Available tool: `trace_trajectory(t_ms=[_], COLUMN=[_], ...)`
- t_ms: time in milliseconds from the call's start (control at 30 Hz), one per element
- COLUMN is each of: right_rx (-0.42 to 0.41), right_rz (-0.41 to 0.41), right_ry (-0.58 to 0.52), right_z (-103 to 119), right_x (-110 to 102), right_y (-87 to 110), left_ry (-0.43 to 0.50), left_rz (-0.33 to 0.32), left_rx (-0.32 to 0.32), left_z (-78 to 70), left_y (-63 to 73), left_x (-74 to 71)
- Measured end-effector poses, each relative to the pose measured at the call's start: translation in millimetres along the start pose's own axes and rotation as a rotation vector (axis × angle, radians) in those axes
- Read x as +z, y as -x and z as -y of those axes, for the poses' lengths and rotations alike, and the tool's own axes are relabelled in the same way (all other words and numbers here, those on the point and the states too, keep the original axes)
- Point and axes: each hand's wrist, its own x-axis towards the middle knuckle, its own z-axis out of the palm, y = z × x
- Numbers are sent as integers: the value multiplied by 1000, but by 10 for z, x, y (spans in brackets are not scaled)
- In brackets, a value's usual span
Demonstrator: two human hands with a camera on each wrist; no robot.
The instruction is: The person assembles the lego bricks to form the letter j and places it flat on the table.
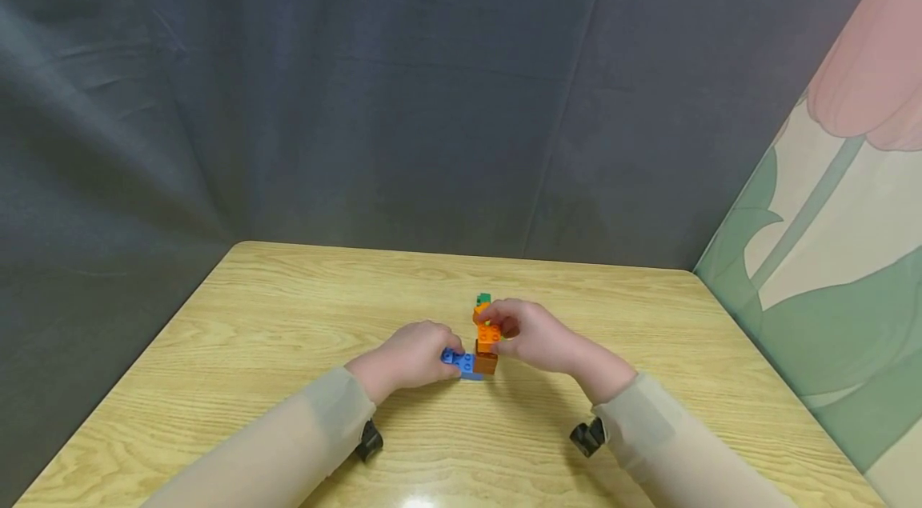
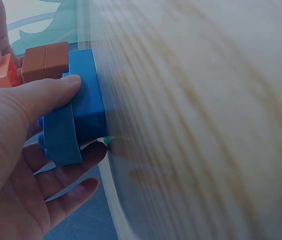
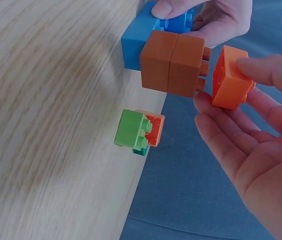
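Orange brick (image 3: 233, 82) pinched — right fingers (image 3: 221, 142), blue bricks (image 2: 87, 107) held — left fingers (image 2: 71, 175)

Studded orange toy brick (image 3: 232, 82), tilted, just above the studs of two stacked brown bricks (image 3: 173, 62), browns on one end of blue base brick (image 2: 88, 100), second blue brick (image 2: 61, 137) overhanging other end.

Ahead of me, a dark grey cloth (image 1: 432, 108) hangs beyond the wood-grain table (image 1: 302, 284). To my right I see a pink flower (image 1: 875, 68) and green leaves (image 1: 850, 324) on a pale wall (image 1: 882, 204).
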Motion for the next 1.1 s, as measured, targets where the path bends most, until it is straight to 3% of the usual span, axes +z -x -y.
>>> trace_trajectory(t_ms=[667, 1100], right_rx=[-20, -33], right_rz=[-27, -97], right_ry=[37, 71], right_z=[-61, -70], right_x=[82, 183], right_y=[3, 14], left_ry=[5, 1], left_rz=[-4, -9], left_rx=[2, -1], left_z=[-10, -12], left_y=[3, 9], left_x=[-7, -5])
